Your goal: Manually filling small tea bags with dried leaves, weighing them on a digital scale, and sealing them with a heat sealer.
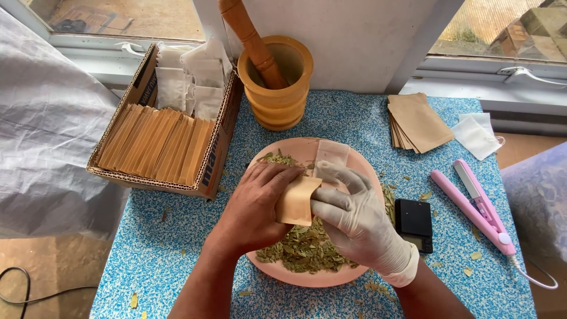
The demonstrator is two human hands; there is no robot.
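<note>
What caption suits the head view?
Bare left hand and gloved right hand hold a pouch over a plate of leaves.

The blue speckled table (348,121) carries a pink plate (307,276); behind it a wooden mortar (277,94), left a cardboard box (215,159), right a black scale (413,223).

Soft window daylight, sharp, edges perhaps slightly bowed.

Bare left hand (254,204) and white-gloved right hand (354,218) both pinch a small tan paper pouch (297,201) over a round pink plate (295,274) of dried green leaves (301,248). Blue speckled surface (177,248) carries a cardboard box of tan envelopes (162,142), wooden mortar with pestle (277,82), small black scale (413,223), pink flat-iron sealer (481,207).
</note>
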